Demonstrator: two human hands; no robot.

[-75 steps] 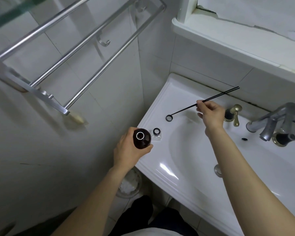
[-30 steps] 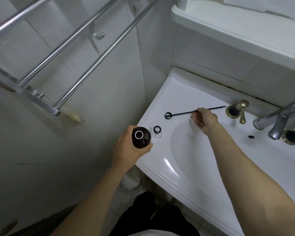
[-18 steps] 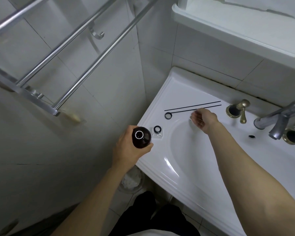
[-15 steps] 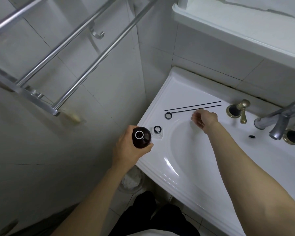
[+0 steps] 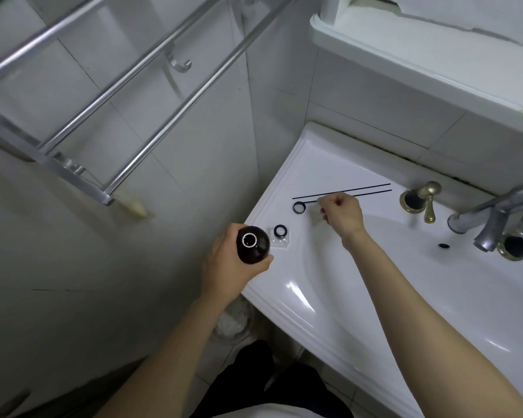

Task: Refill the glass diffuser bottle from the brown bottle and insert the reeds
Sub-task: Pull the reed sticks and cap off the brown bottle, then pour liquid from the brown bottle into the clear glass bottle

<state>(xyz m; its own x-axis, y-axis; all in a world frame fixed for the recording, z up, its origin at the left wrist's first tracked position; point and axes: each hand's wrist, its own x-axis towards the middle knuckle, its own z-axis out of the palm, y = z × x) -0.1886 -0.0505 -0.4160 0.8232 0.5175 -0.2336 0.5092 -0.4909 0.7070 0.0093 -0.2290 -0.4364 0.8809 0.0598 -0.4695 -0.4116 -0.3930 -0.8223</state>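
Right now the left hand (image 5: pixel 228 267) is wrapped round the dark brown round-bodied glass bottle (image 5: pixel 254 247). It holds the bottle upright, open mouth toward the camera, just off the front left corner of the white ceramic sink (image 5: pixel 435 297).

As I judge it, the pour turns on one relation. The small clear square glass diffuser bottle (image 5: pixel 280 238), black-collared and mouth up, stands on the sink rim just beside the brown bottle, to its right and slightly farther from me. The left hand is therefore the nearer one, and a tip to the right should reach it.

The two thin black reeds (image 5: pixel 369 187) lie side by side on the back ledge. Their long axis runs left to right, rising slightly toward the brass tap handle (image 5: pixel 429 203). The right hand (image 5: pixel 341 214) sits over the middle of the lower reed with its fingers curled. I cannot tell whether it pinches that reed or holds nothing.

A loose black ring (image 5: pixel 299 207) lies at the reeds' left end. I can't make out the liquid level in either bottle, and the diffuser's clear body barely shows against the white.
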